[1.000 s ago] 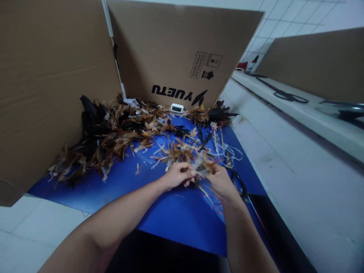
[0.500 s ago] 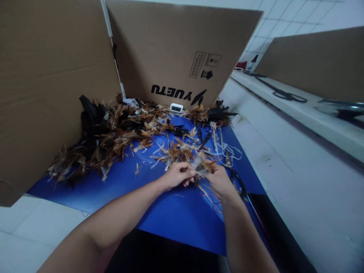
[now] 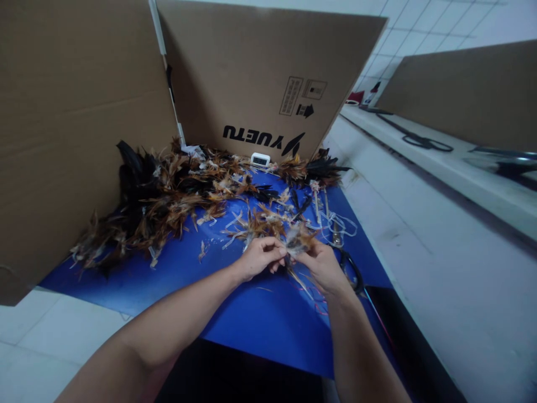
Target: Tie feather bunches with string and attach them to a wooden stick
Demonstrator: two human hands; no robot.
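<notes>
My left hand and my right hand meet over a blue sheet, both pinching a small bunch of brown and grey feathers. Thin stems and a red thread trail down from the bunch below my right hand. A big heap of brown and black feathers lies to the left and behind. More loose feathers lie just beyond my fingers.
Upright cardboard panels wall the left and back. A small white timer stands at the back. Black scissors and white cords lie right of my right hand. A white counter runs along the right, with more cardboard behind.
My hands have shifted slightly up and closer together on the feather bunch; nothing else has moved.
</notes>
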